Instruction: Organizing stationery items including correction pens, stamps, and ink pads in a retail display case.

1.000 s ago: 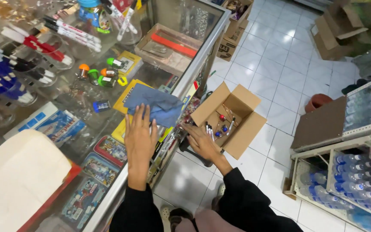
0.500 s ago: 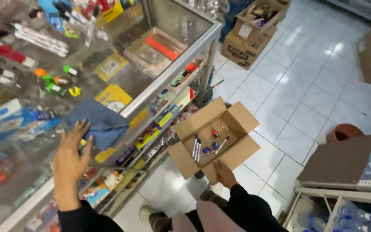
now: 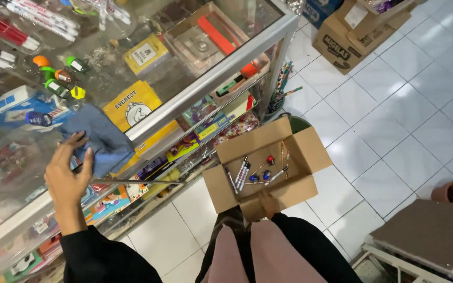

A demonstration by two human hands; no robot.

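Head view: a left hand (image 3: 68, 175), fingers spread apart, rests on one crumpled blue cloth (image 3: 99, 140) lying on the glass bench (image 3: 221, 68); the cloth's long axis runs from near left to far right. One open cardboard box (image 3: 260, 173) sits low at centre, near the white tiled floor (image 3: 394, 136), holding several pens (image 3: 242, 173) too jumbled to count. The right hand (image 3: 268, 204) sits against the box's near wall, largely hidden; its grip cannot be told.
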